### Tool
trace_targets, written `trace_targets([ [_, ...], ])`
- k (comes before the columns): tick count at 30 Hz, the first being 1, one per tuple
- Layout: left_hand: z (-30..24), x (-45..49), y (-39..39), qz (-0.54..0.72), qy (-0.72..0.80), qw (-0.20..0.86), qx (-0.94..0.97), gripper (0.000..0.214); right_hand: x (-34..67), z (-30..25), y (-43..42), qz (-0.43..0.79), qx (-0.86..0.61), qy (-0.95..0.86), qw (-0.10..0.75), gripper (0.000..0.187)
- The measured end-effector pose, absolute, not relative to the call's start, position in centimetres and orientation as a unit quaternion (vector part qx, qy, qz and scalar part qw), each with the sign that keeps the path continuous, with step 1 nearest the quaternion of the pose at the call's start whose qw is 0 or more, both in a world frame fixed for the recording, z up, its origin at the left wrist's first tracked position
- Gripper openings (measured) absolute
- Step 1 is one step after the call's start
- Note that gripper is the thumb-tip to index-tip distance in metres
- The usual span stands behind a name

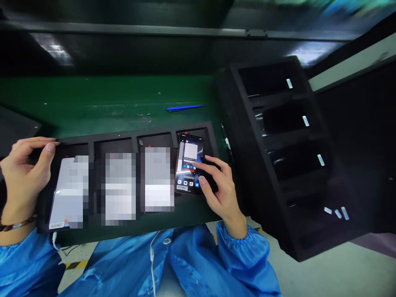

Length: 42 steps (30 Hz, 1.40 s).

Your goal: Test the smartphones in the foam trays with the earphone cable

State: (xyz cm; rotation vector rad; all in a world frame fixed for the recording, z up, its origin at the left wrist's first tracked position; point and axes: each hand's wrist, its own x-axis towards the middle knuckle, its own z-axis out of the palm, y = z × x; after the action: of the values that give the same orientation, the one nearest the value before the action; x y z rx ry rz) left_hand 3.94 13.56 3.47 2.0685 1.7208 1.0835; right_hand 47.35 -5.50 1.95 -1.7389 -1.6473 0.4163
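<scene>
Four slots would be too exact, so several smartphones lie face up in a black foam tray (pixel 116 135) before me. My right hand (pixel 218 183) is over the rightmost smartphone (pixel 185 181), fingers apart, one fingertip at its lit screen, which shows app icons and a preview card. My left hand (pixel 29 169) rests at the tray's left end, thumb and fingers apart, holding nothing. Beside it lies the leftmost smartphone (pixel 62 189), with a white cable (pixel 55 239) at its lower end. Two middle smartphones (pixel 120 189) (pixel 158 177) have blurred-out bright screens.
A blue pen (pixel 185 107) lies on the green mat (pixel 123 99) behind the tray. At right stands a larger black foam tray (pixel 266 181) with dark phones bearing white labels (pixel 305 121). Another pen (pixel 227 142) lies between the trays. Small white pieces (pixel 338 213) sit at its near end.
</scene>
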Motion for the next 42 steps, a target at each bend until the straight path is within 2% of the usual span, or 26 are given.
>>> trace_targets([
  [5, 3.4, 3.8, 13.6, 0.375, 0.581, 0.118, 0.713, 0.030, 47.2, 2.2, -5.3, 0.161, -0.676, -0.641, 0.327, 0.052],
  [11, 3.4, 3.8, 13.6, 0.375, 0.583, 0.115, 0.711, 0.031, 47.3, 2.2, -5.4, 0.164, -0.659, -0.650, 0.341, 0.047],
  [16, 3.5, 4.1, 13.6, 0.372, 0.592, 0.118, 0.705, 0.031, 47.4, 2.1, -5.3, 0.168, -0.658, -0.657, 0.326, 0.050],
  [26, 3.4, 3.8, 13.5, 0.380, 0.582, 0.121, 0.708, 0.029, 47.5, 1.5, -5.3, 0.149, -0.654, -0.642, 0.372, 0.047],
  [35, 1.4, 6.1, 14.2, 0.430, 0.605, 0.190, 0.643, 0.035, 51.2, 1.0, -3.0, 0.108, -0.654, -0.643, 0.384, 0.043],
  [39, 1.7, 6.3, 13.9, 0.371, 0.557, 0.193, 0.718, 0.038, 50.7, 1.8, -2.0, 0.095, -0.656, -0.623, 0.415, 0.042],
  [42, 3.0, 4.7, 13.2, 0.244, 0.485, 0.266, 0.797, 0.059, 49.6, 2.3, -1.9, 0.103, -0.641, -0.640, 0.411, 0.040],
])
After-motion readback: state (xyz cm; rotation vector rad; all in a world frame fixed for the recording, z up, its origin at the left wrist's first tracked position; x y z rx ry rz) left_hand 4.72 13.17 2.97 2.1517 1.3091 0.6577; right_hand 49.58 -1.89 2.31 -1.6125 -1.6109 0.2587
